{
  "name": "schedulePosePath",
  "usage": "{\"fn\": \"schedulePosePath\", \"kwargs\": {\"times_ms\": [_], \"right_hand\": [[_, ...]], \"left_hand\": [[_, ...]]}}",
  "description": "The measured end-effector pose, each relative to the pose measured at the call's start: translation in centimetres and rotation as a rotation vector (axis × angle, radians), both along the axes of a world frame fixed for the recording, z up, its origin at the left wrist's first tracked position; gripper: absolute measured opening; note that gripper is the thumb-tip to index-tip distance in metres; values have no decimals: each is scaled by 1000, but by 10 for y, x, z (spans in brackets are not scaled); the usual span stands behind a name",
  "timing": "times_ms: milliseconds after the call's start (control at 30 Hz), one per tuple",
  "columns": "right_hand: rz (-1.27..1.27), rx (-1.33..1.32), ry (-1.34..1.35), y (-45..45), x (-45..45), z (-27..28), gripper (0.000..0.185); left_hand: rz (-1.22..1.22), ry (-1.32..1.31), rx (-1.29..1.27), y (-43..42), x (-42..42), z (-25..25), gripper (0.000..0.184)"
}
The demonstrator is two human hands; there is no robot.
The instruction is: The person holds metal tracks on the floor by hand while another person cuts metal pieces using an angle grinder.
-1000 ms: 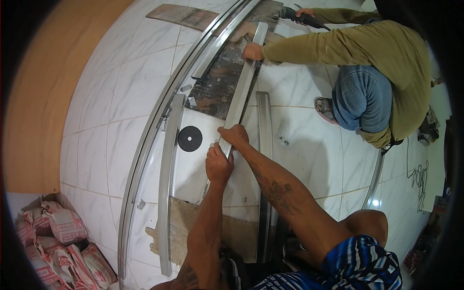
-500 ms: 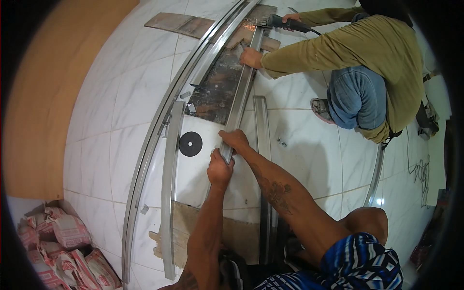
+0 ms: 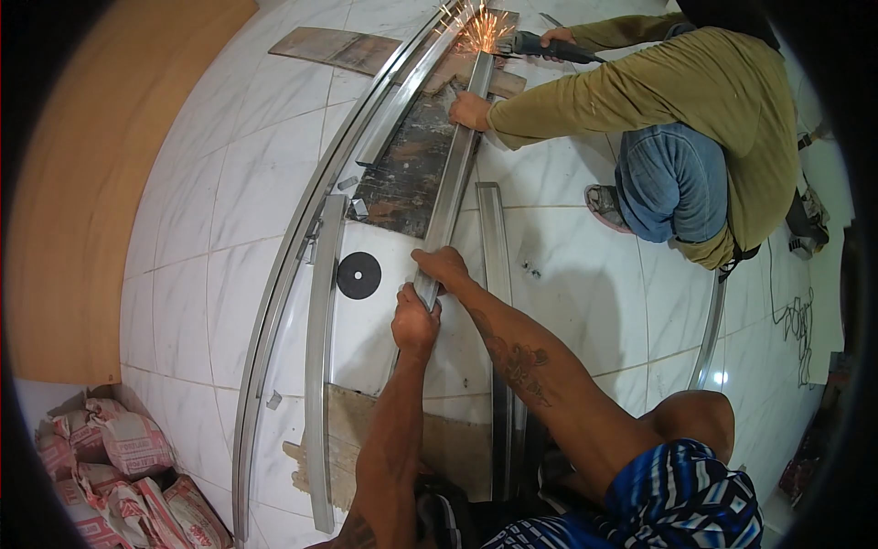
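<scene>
A metal channel slants away from me, its near end gripped in both my hands. My left hand is closed around the very end, and just beyond it my right hand wraps the channel from the right side. At the far end a co-worker in an olive top runs an angle grinder, and orange sparks spray from it. The co-worker's other hand presses on the channel. A black cutting disc lies flat left of my hands.
Long metal channels lie on the white tiled floor to the left, and another channel to the right. Wooden boards lie under the far end. Red and white bags are piled at lower left. A cable coils at right.
The sparks have grown from a small glow to a wide spray at the grinder. My hands keep the same hold on the channel; the view has shifted slightly.
</scene>
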State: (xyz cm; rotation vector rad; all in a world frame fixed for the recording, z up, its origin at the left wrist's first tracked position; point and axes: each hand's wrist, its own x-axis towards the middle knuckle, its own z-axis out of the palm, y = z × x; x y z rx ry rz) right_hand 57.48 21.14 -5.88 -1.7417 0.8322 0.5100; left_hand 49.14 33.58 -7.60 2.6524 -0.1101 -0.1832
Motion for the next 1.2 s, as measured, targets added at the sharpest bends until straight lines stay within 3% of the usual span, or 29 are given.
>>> {"fn": "schedulePosePath", "kwargs": {"times_ms": [333, 533, 633, 733, 833, 1200], "right_hand": [[6, 17, -4, 0, 1, -7, 60], [112, -155, -36, 8, 7, -8, 65], [69, -324, -92, 22, 7, -8, 73], [17, -330, -129, 24, 1, -3, 74], [13, -326, -146, 24, -7, 3, 65], [24, -318, -168, 25, -5, -6, 63]], "left_hand": [[-2, 36, -7, 1, 2, 1, 71], [42, 90, -99, 6, 9, -2, 69], [17, 89, -197, 16, 15, 3, 66], [-10, 155, -284, 20, 18, 15, 61], [-45, 23, -162, 19, 12, -2, 63], [-23, -55, -7, 6, 2, 10, 57]]}}
